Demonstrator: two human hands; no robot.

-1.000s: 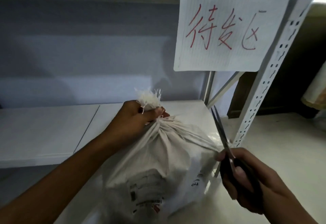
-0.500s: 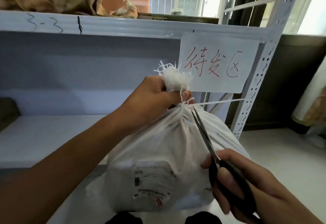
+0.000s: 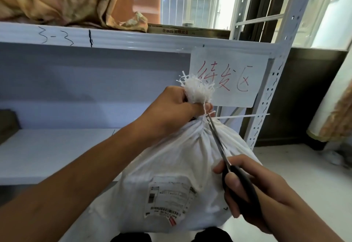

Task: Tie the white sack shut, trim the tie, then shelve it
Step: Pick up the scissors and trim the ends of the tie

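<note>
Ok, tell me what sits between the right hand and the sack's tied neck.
Head view: only the scissors, blades running from the right hand up across the white sack to the tie at the neck.

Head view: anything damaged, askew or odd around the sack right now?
Nothing looks damaged. The white sack has a frayed top above the left hand, and the tie's tail sticks out sideways, untrimmed. The right hand has the scissors at the neck.
</note>
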